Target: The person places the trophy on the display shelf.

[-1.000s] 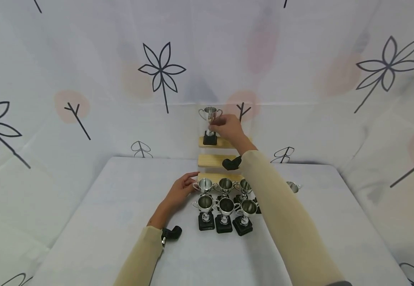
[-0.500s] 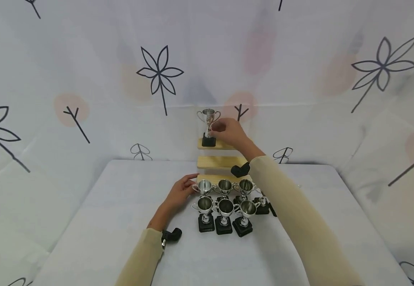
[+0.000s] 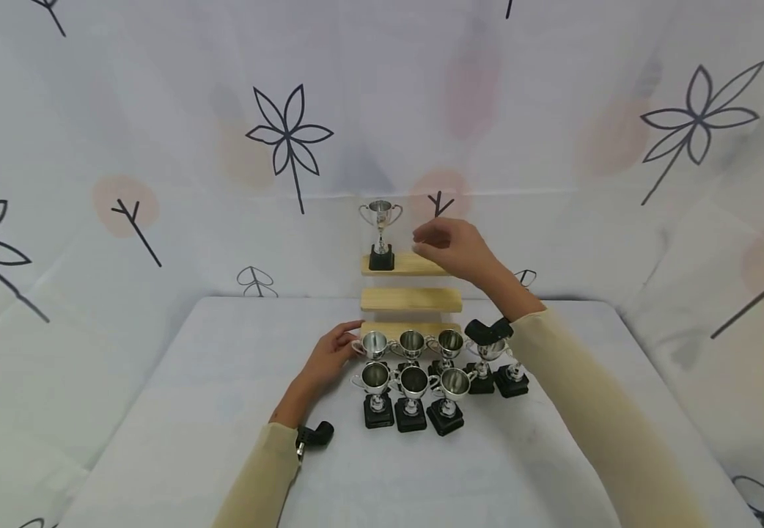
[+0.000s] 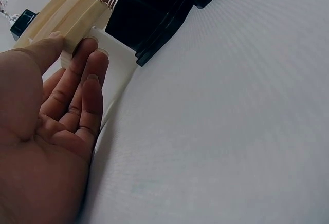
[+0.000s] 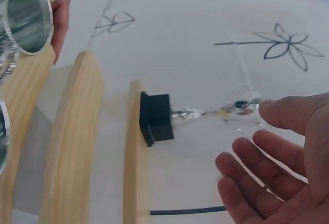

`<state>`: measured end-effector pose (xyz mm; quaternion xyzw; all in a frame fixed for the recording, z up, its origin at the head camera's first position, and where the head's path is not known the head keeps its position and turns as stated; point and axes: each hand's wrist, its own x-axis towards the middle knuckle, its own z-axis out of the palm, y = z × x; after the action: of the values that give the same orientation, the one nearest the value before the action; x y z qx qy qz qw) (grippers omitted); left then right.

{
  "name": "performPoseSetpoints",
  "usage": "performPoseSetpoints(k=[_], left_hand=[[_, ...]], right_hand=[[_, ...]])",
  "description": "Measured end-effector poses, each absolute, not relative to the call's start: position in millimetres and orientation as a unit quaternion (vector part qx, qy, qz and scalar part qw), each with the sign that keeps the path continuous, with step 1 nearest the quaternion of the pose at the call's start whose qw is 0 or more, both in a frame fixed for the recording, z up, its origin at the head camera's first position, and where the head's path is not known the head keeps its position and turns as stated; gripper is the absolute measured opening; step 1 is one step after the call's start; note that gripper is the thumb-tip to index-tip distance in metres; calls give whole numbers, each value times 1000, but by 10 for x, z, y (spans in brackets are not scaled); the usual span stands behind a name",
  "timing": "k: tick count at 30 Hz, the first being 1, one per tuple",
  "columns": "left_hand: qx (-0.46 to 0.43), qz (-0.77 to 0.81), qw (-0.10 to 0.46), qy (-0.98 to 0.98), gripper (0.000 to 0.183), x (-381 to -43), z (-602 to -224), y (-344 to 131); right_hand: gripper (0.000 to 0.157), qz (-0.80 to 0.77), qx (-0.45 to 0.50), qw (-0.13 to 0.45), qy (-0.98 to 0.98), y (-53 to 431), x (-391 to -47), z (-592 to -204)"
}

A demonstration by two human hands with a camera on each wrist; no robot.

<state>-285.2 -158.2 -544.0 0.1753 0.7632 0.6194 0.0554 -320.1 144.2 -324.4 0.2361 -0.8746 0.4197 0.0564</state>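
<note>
A silver trophy cup on a black base stands upright at the left end of the top wooden board of a stepped rack. To its right hovers my right hand, apart from the cup, fingers loosely bent around nothing. In the right wrist view that trophy's black base sits on the board. My left hand is at the left end of the lowest board. In the left wrist view its thumb lies on top of that board with fingertips beneath, pinching the end.
Several more trophies stand in front of the rack: a front row with a trophy in its middle, and a back row reaching to a trophy at the right. All are on a white-covered table. A patterned cloth hangs behind.
My right hand has let go of the trophy on the top board and drawn back to the right. The trophy stays standing there. The left hand keeps its place at the lowest board.
</note>
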Motion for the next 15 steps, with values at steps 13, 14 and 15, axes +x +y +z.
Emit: performPoseSetpoints(k=[13, 14, 15], left_hand=[[170, 617, 52, 766, 48, -2857, -5441, -1588], [168, 617, 53, 767, 48, -2857, -5448, -1587], [167, 617, 53, 767, 48, -2858, -5456, -1589]], right_hand=[[34, 399, 242, 115, -877, 1794, -2628, -3439], [34, 397, 246, 122, -876, 1829, -2589, -3468], [34, 394, 247, 126, -876, 1868, -2553, -3496]])
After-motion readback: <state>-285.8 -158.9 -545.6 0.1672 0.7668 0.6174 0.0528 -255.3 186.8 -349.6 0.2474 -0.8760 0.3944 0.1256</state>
